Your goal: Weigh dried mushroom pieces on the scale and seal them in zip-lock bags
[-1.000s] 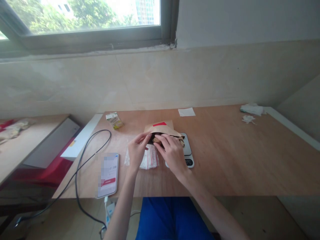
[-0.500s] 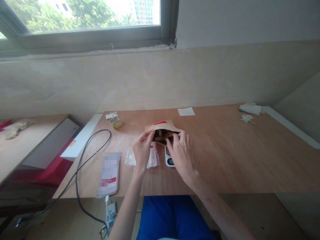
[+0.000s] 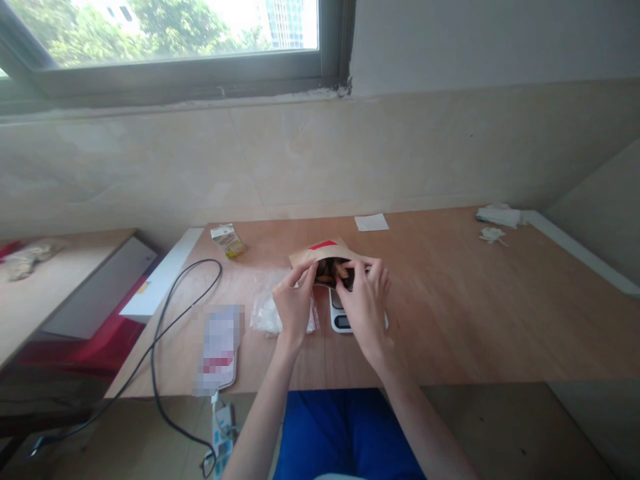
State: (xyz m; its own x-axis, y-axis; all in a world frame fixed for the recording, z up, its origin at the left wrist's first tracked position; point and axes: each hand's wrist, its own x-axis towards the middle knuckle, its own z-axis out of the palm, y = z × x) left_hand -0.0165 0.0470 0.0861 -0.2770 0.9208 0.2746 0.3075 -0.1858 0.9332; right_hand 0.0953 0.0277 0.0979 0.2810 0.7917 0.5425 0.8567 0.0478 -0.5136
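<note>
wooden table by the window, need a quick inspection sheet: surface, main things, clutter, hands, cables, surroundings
Surface: wooden table, brown top; no spills seen.
Main things: open paper bag with brown pieces inside; white scale partly hidden by bag and hand; contact with the bag unclear.
Clutter: clear plastic bags, phone, small carton, white paper, crumpled tissue.
Hands: left hand pinches the bag's left edge; right hand is at its right side, grip unclear.
Cables: black cable loops over the table's left end; white lead at the phone's lower edge.
Surroundings: window, wall, second table; co-workers: nothing seen.
</note>
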